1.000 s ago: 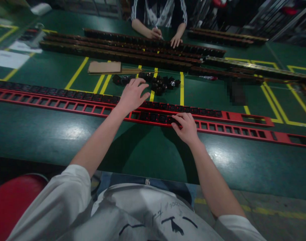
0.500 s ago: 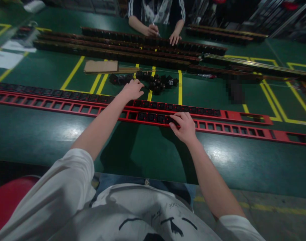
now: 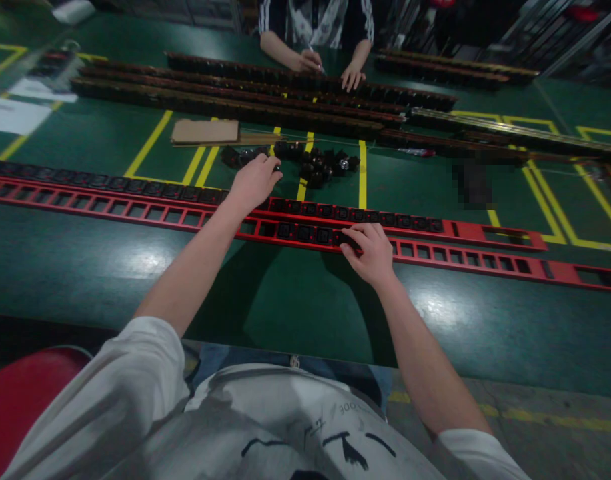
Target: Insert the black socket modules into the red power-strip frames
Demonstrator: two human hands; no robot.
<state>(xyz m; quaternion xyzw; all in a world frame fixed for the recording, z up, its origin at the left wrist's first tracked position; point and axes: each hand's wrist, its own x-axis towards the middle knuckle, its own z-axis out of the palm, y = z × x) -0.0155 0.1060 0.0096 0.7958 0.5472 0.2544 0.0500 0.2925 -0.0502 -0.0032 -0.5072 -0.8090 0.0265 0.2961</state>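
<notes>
Two long red strips lie side by side across the green table. The nearer red strip [image 3: 465, 261] is a frame of square openings, with several black sockets [image 3: 304, 233] seated near its middle. The farther red strip [image 3: 465, 230] carries a long row of black sockets. My right hand [image 3: 370, 252] is closed, thumb and fingers around a black socket [image 3: 343, 238] at the nearer strip. Above the farther strip, my left hand [image 3: 254, 181] pinches a small black socket [image 3: 277, 169], mostly hidden by the fingers. It is beside a pile of loose black sockets [image 3: 318, 167].
A piece of cardboard [image 3: 205, 131] lies behind the pile. Several dark long strips [image 3: 225, 100] stretch across the table farther back. Opposite, a person's hands [image 3: 353, 77] work at those strips, one holding a pen-like tool. Papers [image 3: 18, 116] lie at left; a red stool [image 3: 35, 407] stands below.
My left hand has drawn slightly back from the pile, its fingers now closed on a small black socket. The right hand stays at the same place on the nearer strip.
</notes>
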